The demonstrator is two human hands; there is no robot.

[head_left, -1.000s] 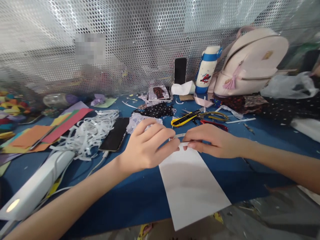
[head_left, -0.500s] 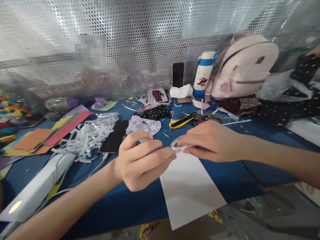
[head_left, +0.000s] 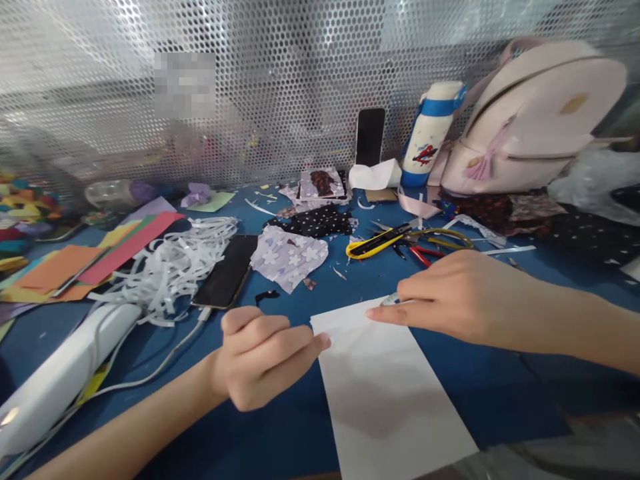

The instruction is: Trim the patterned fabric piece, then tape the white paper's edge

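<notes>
A white sheet of paper (head_left: 387, 393) lies flat on the blue tabletop in front of me. At its upper left edge is my left hand (head_left: 270, 360), its fingers curled and the thumb pressed against the index finger; whatever they pinch is hidden. My right hand (head_left: 450, 303) is closed over the paper's upper right corner, its index fingertip on the sheet. Between its fingers shows part of a thin pale ring (head_left: 391, 300), like a narrow roll of tape, mostly covered by the hand.
Beyond the paper lie a yellow utility knife (head_left: 373, 245), red-handled pliers (head_left: 423, 256) and patterned scraps (head_left: 290, 257). Leftward are a phone (head_left: 227, 272), shredded white strips (head_left: 173, 263), coloured paper (head_left: 133, 250) and a white device (head_left: 65, 373). A bottle (head_left: 431, 137) and backpack (head_left: 540, 120) stand behind.
My hands have moved apart: the left lower and to the left, the right to the right and down onto the paper. The pale ring, held between them before, is now at the right hand only.
</notes>
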